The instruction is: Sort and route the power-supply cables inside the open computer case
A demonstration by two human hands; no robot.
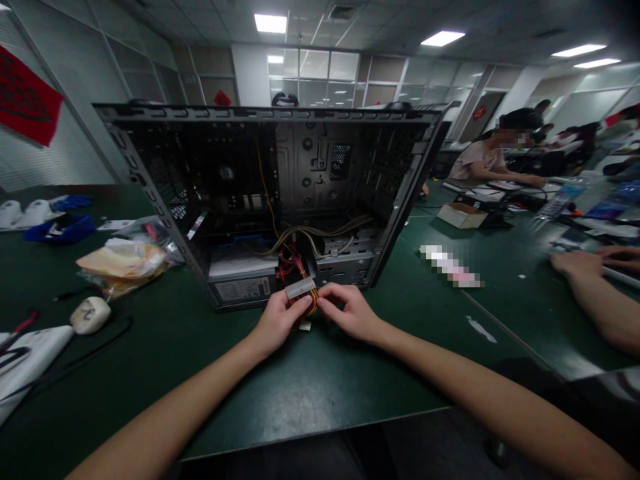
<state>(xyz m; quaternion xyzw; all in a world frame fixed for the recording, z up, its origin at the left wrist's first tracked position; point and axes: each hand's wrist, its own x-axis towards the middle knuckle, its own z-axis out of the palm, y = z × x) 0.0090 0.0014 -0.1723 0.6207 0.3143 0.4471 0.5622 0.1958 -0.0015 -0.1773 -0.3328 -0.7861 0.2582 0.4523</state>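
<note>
An open black computer case (280,193) lies on its side on the dark green table (300,387), its inside facing me. A bundle of red, yellow and black wires runs out of it to a white multi-pin power connector (301,289). My left hand (277,320) grips the connector from the left and below. My right hand (350,311) pinches the wires right beside the connector. Both hands are just in front of the case's lower edge, near the power supply (243,283).
A white mouse (90,315) with its cable and a plastic bag (123,260) lie to the left. A keyboard corner (25,363) sits at far left. Another person's forearm (595,293) rests at right. A cardboard box (463,215) and seated people are farther back right.
</note>
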